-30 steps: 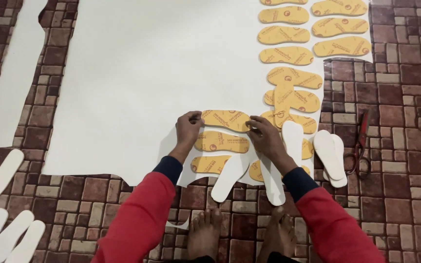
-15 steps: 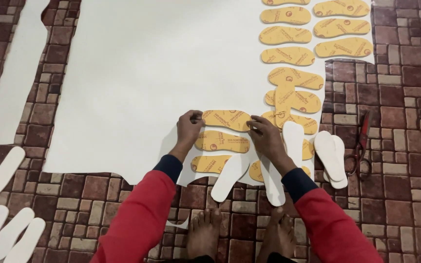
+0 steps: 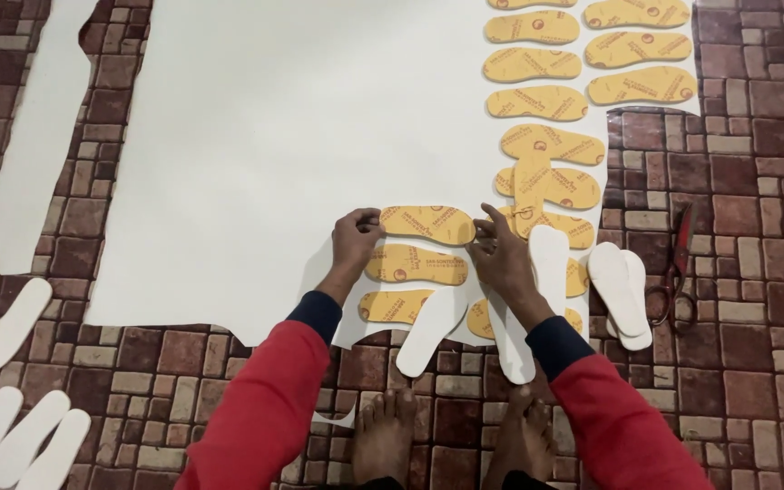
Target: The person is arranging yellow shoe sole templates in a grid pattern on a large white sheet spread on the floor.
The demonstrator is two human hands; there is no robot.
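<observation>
The large white sheet looks like smooth, matt foam or thick paperboard, without shine. The yellow insole between both hands looks like matt card or foam with a printed face; the yellow insoles farther right have the same dull finish. The white insole cut-outs on the near right look plain, smooth and matt. The floor is brown stone-pattern tiling with a slight sheen. The sleeves are soft red knit cloth. The scissors show red plastic handles.
</observation>
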